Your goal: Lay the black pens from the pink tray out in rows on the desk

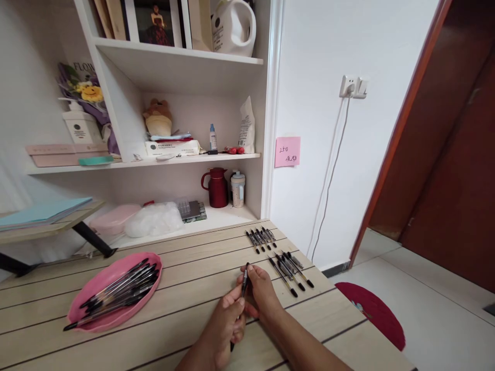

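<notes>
Between my two hands a black pen (244, 281) is held at a slant over the table. My left hand (226, 322) is closed round its lower part, and the dark end sticks out below the fingers. My right hand (263, 289) pinches the upper end with thumb and fingers. To the right of it lies a row of pens (290, 270) with dark caps or ends, and farther back a second row of pens (261, 239). At the left, a pink tray (150, 304) holds a heap of several dark pens (119, 291).
The wooden table (185, 278) ends at the right above a red round stool (373, 309). Behind it, shelves hold a red jug (217, 188), a tumbler (237, 190) and a plastic bag (154, 220). A small stand (69, 221) is at the left; a cable (335, 154) hangs down the wall.
</notes>
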`<state>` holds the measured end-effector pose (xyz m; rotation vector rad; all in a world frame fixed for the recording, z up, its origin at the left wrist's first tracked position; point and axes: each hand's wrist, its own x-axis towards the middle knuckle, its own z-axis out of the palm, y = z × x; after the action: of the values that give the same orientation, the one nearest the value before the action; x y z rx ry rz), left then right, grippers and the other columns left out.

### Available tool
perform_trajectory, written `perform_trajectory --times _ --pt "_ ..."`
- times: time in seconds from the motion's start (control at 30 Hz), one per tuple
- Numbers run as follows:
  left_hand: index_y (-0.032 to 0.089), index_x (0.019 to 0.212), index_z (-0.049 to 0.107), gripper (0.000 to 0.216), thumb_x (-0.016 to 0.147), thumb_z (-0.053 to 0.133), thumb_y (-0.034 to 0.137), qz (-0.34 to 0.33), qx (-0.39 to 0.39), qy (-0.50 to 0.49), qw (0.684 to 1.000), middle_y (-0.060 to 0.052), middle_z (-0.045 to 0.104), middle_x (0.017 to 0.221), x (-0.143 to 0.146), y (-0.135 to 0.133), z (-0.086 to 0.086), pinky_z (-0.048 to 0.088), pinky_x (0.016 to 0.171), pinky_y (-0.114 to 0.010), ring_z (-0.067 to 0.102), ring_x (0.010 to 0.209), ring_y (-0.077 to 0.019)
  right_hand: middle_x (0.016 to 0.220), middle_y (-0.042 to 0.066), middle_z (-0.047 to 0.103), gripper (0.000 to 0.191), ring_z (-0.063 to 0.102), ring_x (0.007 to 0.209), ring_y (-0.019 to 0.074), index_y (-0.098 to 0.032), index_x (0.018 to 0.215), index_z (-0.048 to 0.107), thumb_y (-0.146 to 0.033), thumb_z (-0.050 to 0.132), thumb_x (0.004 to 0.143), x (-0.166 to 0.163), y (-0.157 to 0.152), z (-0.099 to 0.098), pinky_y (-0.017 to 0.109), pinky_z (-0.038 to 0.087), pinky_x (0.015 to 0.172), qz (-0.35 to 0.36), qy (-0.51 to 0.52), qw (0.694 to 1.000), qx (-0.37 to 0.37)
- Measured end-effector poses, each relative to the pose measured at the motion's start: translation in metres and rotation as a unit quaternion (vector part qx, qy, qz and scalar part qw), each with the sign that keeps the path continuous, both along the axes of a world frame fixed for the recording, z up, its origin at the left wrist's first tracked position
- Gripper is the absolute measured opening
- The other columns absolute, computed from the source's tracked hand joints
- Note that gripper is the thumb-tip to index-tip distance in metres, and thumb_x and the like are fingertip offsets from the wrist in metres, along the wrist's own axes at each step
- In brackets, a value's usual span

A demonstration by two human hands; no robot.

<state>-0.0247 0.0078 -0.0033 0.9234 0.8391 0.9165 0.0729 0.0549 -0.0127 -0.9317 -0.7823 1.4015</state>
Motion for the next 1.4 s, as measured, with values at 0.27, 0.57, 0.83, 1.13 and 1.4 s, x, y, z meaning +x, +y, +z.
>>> perform_trajectory --times 0.27,0.57,0.83,1.13,1.4 --pt "0.019 0.116 0.041 0.048 0.072 0.055 0.031 -0.021 -0.010 -0.030 0.999 0.002 0.054 0.061 -0.006 -0.005 0.000 0.008 0.034 -0.016 0.022 0.033 -0.0008 0.072 0.001 0.061 0.039 0.056 0.056 0.0101 -0.018 0.088 0.054 -0.051 0.055 0.067 0.022 0.009 0.009 0.018 0.041 0.045 -0.043 0.040 0.997 0.042" --pt "0.019 0.110 0.045 0.037 0.075 0.052 0.029 -0.011 -0.011 -0.091 0.996 0.003 0.051 0.061 -0.011 0.002 -0.007 0.008 0.034 -0.016 0.020 0.034 -0.0001 0.061 0.002 0.058 0.018 0.058 0.052 0.0108 -0.015 0.075 0.057 -0.032 0.051 0.073 0.080 0.077 0.049 0.018 0.040 0.046 -0.028 -0.403 0.915 0.001" --pt "0.018 0.112 0.044 0.043 0.073 0.055 0.033 -0.041 -0.021 -0.088 0.995 0.002 0.054 0.059 -0.010 0.004 -0.009 0.008 0.032 -0.017 0.021 0.030 -0.0003 0.085 0.014 0.066 0.011 0.059 0.087 0.0245 -0.012 0.070 0.063 -0.013 0.061 0.059 0.040 0.129 0.044 0.028 0.042 0.069 -0.025 -0.671 0.741 0.011" --pt "0.016 0.111 0.043 0.043 0.073 0.054 0.033 -0.063 -0.002 -0.108 0.992 0.000 0.056 0.057 -0.011 0.009 -0.014 0.009 0.030 -0.018 0.023 0.029 -0.0008 0.102 0.020 0.060 0.030 0.057 0.095 0.0234 -0.008 0.098 0.060 -0.010 0.054 0.068 0.017 0.147 0.028 0.028 0.042 0.076 -0.002 -0.770 0.637 0.035" --pt "0.017 0.108 0.046 0.041 0.072 0.056 0.033 -0.058 -0.036 -0.116 0.991 0.001 0.056 0.057 -0.011 0.008 -0.012 0.008 0.031 -0.017 0.022 0.029 0.0001 0.093 0.017 0.064 0.023 0.060 0.087 0.0214 -0.011 0.091 0.063 -0.015 0.046 0.075 0.039 0.146 0.035 0.027 0.042 0.071 -0.010 -0.800 0.599 0.036"
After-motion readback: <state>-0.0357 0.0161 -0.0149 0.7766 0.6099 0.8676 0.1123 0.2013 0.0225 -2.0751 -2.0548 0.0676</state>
